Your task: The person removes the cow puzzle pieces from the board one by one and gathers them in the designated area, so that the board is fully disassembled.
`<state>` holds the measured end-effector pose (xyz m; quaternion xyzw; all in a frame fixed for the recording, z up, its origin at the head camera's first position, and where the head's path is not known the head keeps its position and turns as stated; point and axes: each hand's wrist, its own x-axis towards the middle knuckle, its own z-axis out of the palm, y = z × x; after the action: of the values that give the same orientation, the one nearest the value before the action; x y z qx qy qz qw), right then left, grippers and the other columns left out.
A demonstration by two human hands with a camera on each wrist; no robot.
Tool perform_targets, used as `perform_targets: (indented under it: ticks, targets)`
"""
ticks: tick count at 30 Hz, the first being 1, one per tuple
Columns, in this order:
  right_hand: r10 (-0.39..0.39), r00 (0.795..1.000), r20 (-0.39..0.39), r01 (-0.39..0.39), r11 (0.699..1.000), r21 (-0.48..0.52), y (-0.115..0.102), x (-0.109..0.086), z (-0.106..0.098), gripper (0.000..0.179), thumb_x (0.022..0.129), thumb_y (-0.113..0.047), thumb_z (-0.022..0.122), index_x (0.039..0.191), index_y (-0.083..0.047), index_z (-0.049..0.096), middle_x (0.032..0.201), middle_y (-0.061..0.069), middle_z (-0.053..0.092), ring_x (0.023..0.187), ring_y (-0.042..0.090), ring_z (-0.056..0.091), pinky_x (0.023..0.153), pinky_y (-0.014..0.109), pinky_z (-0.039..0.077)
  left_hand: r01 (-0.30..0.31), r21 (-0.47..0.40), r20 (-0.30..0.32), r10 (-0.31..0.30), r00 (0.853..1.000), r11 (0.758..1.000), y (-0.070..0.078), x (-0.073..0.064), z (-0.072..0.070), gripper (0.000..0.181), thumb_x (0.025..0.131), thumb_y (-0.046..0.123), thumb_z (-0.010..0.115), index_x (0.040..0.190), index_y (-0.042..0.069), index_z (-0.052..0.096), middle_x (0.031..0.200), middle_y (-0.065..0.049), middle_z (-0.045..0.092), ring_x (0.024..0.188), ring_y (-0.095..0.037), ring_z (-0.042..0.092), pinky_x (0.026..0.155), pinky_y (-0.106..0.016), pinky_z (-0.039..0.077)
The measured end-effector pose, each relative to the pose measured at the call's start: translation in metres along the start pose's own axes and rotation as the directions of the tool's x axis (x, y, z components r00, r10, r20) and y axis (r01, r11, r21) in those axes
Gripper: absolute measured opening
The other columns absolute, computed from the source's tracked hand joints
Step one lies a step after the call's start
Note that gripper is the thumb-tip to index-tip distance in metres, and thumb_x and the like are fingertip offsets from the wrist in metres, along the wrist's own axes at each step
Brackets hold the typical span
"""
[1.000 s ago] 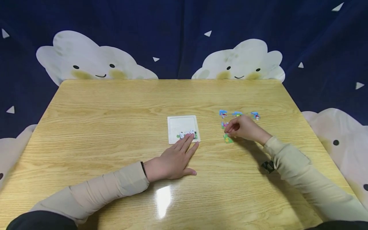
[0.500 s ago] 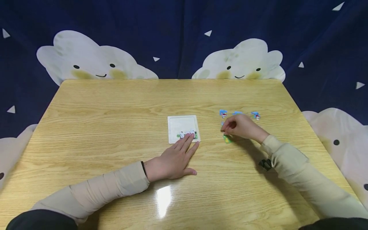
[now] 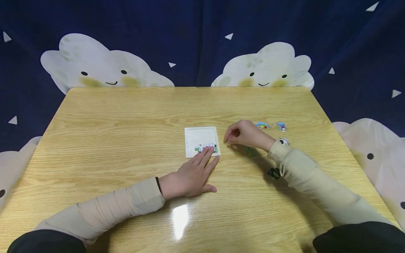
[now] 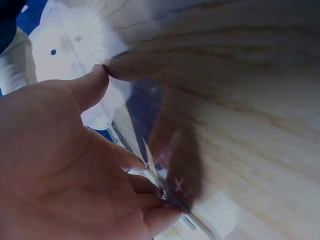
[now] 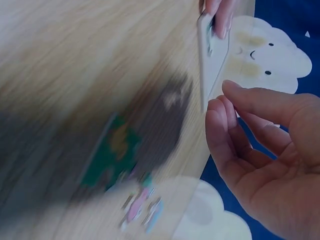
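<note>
My left hand (image 3: 193, 177) rests palm down, fingers straight, fingertips on the front edge of a white square puzzle tray (image 3: 201, 135). Several jigsaw pieces (image 3: 198, 148) lie along the tray's front side, partly under those fingertips. My right hand (image 3: 244, 134) hovers just right of the tray, fingers bent and thumb close to the index fingertip; no piece shows between them in the right wrist view. Below it lies a green piece (image 3: 251, 151) in shadow. Behind that, the right wrist view has a pink piece (image 5: 136, 206) and a bluish one (image 5: 154, 215).
Other loose pieces lie right of my right hand: a blue-and-yellow one (image 3: 262, 125), a blue-and-red one (image 3: 281, 126) and a white one (image 3: 283, 141). The wooden table (image 3: 126, 116) ends at a dark blue curtain (image 3: 196, 31) with cloud pictures.
My right hand has moved left from over the loose pieces to near the tray. The white piece at the right has come into view. My left hand has not moved.
</note>
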<state>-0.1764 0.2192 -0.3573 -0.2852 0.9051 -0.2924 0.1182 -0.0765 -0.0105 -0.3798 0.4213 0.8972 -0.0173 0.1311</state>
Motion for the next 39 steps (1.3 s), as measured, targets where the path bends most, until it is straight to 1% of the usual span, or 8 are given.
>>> perform_targets:
  ticks: [7,12,17,20,24,27,32,39]
  targets:
    - [-0.068,0.998,0.018,0.068,0.998,0.006,-0.018,0.019,0.008,0.006,0.083,0.004,0.075,0.083,-0.003,0.074,0.075,0.001,0.069,0.067,0.01,0.061,0.064,0.027,0.051,0.002,0.011,0.014,-0.002,1.0,1.0,-0.001,0.001,0.0,0.09,0.096,0.064,0.041,0.157,0.004,0.013,0.16,-0.026,0.003,0.148,-0.037,0.001,0.118,-0.04,0.014]
    - [-0.086,0.994,0.068,0.085,0.996,0.023,-0.025,0.038,0.017,0.008,0.083,0.005,0.072,0.084,-0.002,0.074,0.076,0.001,0.07,0.069,0.011,0.063,0.066,0.026,0.052,0.009,0.028,0.043,-0.01,0.999,1.0,0.001,0.004,-0.001,0.09,0.096,0.065,0.039,0.158,0.005,0.012,0.16,-0.026,0.003,0.148,-0.036,0.0,0.118,-0.039,0.014]
    - [-0.053,0.987,0.152,0.045,0.997,0.059,-0.031,0.053,0.027,0.01,0.084,0.007,0.068,0.086,0.0,0.074,0.077,0.005,0.071,0.069,0.012,0.065,0.066,0.025,0.052,-0.007,0.045,0.061,0.005,0.998,0.999,0.006,0.009,-0.002,0.09,0.096,0.066,0.037,0.158,0.005,0.011,0.16,-0.026,0.001,0.148,-0.035,-0.002,0.118,-0.039,0.015]
    - [-0.014,0.983,0.185,0.002,0.998,0.066,-0.036,0.059,0.031,0.01,0.083,0.007,0.067,0.086,0.0,0.074,0.077,0.006,0.071,0.067,0.013,0.065,0.062,0.023,0.051,0.0,0.051,0.075,-0.003,0.997,0.999,0.009,0.01,-0.003,0.09,0.096,0.066,0.036,0.158,0.005,0.01,0.16,-0.025,-0.002,0.148,-0.034,-0.003,0.118,-0.039,0.015]
    - [0.042,0.973,0.228,-0.055,0.997,0.049,-0.042,0.063,0.031,0.008,0.083,0.006,0.069,0.085,0.0,0.074,0.076,0.005,0.071,0.065,0.017,0.065,0.057,0.021,0.048,0.002,0.065,0.058,-0.006,0.998,0.998,0.01,0.009,-0.002,0.089,0.096,0.065,0.038,0.157,0.005,0.013,0.16,-0.025,0.002,0.149,-0.034,0.001,0.118,-0.039,0.016]
    - [0.066,0.964,0.258,-0.077,0.996,0.034,-0.044,0.064,0.031,0.006,0.083,0.004,0.071,0.084,-0.001,0.074,0.075,0.005,0.071,0.066,0.021,0.066,0.055,0.02,0.047,-0.001,0.053,0.039,-0.001,0.999,0.999,0.01,0.008,-0.001,0.088,0.097,0.064,0.039,0.157,0.004,0.015,0.16,-0.026,0.004,0.149,-0.034,0.003,0.118,-0.039,0.017]
    - [0.082,0.957,0.279,-0.092,0.995,0.023,-0.046,0.066,0.03,0.005,0.083,0.002,0.073,0.083,-0.003,0.074,0.074,0.003,0.071,0.066,0.023,0.066,0.056,0.02,0.047,-0.003,0.024,0.034,0.002,0.999,1.0,0.009,0.008,-0.001,0.087,0.097,0.063,0.039,0.157,0.004,0.014,0.16,-0.025,0.003,0.149,-0.035,0.001,0.118,-0.039,0.016]
    - [0.106,0.95,0.294,-0.12,0.992,0.032,-0.05,0.066,0.028,0.007,0.082,0.004,0.073,0.085,-0.002,0.074,0.076,0.003,0.072,0.068,0.018,0.066,0.058,0.021,0.048,-0.009,0.012,0.032,0.008,0.999,1.0,0.008,0.007,0.0,0.087,0.097,0.062,0.039,0.157,0.004,0.014,0.16,-0.025,0.003,0.149,-0.034,0.0,0.118,-0.039,0.014]
